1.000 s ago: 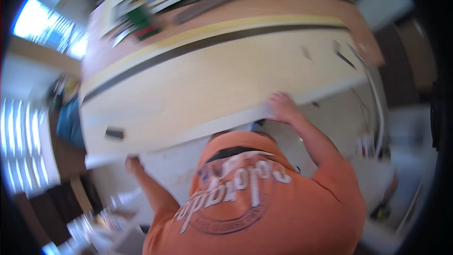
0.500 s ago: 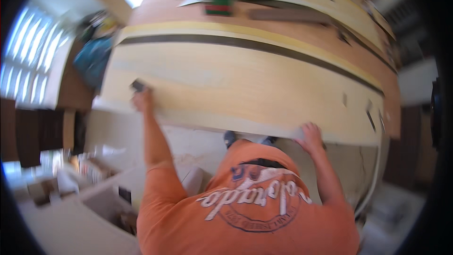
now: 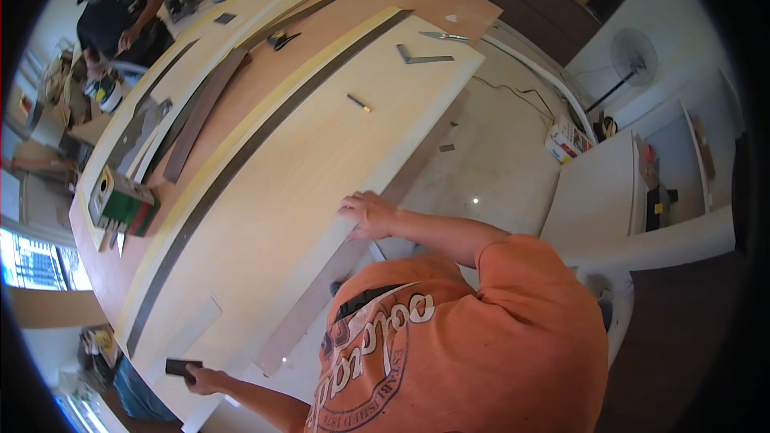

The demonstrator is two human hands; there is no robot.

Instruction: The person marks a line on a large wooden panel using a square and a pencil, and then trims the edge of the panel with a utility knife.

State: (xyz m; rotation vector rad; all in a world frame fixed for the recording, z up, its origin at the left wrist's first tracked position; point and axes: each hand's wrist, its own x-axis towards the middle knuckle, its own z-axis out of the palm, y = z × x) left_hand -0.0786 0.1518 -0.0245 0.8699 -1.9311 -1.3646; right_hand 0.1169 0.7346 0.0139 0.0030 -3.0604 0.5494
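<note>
My left hand (image 3: pixel 207 381) is closed on a dark rectangular block (image 3: pixel 183 367), over the near left end of a long pale wooden panel (image 3: pixel 297 144). A dark strip (image 3: pixel 241 156) and a yellowish band run along the panel's far side. Close to the block, a pale rectangular patch (image 3: pixel 200 319) shows on the surface. My right hand (image 3: pixel 370 215) lies on the panel's near edge, its fingers apart and slightly bent over the top, with no tool visible in it.
On the panel are a small yellow-and-black tool (image 3: pixel 359 103), an L-shaped metal square (image 3: pixel 423 56) and a knife-like tool (image 3: pixel 443 36). Beyond lie scissors (image 3: pixel 281 40), a brown board (image 3: pixel 204 116) and a green-and-red tin (image 3: pixel 124 202). A co-worker (image 3: pixel 124 12) is at the far left.
My view has swung to the right, bringing the panel's far end and a standing fan into sight. My left hand still holds the dark block; my right hand stays at the near edge.
</note>
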